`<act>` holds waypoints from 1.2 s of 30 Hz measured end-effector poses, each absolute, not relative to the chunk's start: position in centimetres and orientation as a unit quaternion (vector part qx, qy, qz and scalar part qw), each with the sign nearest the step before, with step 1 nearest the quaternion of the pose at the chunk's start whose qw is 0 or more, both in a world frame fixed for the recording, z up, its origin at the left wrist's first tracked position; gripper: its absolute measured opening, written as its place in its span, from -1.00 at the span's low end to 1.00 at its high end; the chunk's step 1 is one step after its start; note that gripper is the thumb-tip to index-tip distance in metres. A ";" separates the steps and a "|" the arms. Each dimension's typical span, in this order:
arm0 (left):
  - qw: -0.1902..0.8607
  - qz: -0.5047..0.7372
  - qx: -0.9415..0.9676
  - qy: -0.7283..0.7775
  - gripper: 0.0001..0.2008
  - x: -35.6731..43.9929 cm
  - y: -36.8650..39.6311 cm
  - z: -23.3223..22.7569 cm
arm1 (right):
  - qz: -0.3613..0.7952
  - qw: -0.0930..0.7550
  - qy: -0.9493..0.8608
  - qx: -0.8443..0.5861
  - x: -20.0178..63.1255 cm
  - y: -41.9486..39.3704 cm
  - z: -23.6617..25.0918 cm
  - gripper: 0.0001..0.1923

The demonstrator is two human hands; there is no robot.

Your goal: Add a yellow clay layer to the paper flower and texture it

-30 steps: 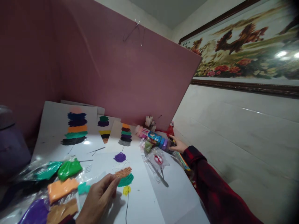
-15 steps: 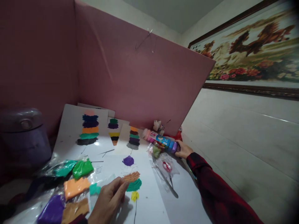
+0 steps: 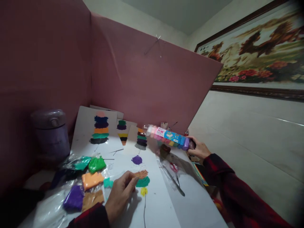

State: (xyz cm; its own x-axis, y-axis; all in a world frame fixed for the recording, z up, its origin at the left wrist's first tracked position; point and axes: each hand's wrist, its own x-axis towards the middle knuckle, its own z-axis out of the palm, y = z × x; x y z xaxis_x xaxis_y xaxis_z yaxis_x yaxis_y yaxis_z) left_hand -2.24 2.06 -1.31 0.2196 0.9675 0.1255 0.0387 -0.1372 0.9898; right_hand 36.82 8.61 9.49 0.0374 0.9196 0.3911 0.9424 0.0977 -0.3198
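1. The pink board (image 3: 147, 82) is standing upright along the back and left of the work area, walling it in; a pale wall is rising on the right under the framed picture (image 3: 256, 53).
2. The white sheet (image 3: 163, 209) is lying across the table in front of the person, with patches of colour pressed onto it, and more decorated sheets are leaning against the board behind it.
3. The purple pot (image 3: 51, 133) is sitting at the left, near the sheets but apart from both hands.
4. The clay bags (image 3: 83, 183) are lying in a loose heap at the near left, just beside the left hand; they look soft and slippery in their clear plastic.
5. The clay tube (image 3: 169, 136) is hanging in the air above the far end of the sheet. It is probably light and stiff, with a slick wrapper, so a grip around its middle would likely steady it better than one at the end.
6. The right hand (image 3: 200, 148) is clamping the tube's purple end, thumb and fingers wrapped around it.
7. The left hand (image 3: 122, 193) is resting loosely curled on the sheet, fingertips touching the orange patch and holding nothing.
8. The scissors (image 3: 174, 169) and a dark stick are lying in a bag under the tube. Open room seems to be mostly above the table and toward the person.
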 end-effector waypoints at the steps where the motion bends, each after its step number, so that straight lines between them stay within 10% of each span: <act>1: 0.507 0.476 0.585 0.418 -0.72 -2.2 2.1 -1.3 | -0.018 0.263 -0.700 -0.664 36.4 8.1 10.0 -0.40; 14: 0.506 0.593 0.438 0.448 -0.62 -3.6 4.4 0.4 | 0.034 0.301 -0.771 -0.560 32.2 2.8 10.8 -0.44; 36: 0.713 0.404 0.422 0.388 -0.78 -5.4 4.9 2.3 | 0.023 0.251 -0.806 -0.536 32.7 -0.9 13.5 -0.50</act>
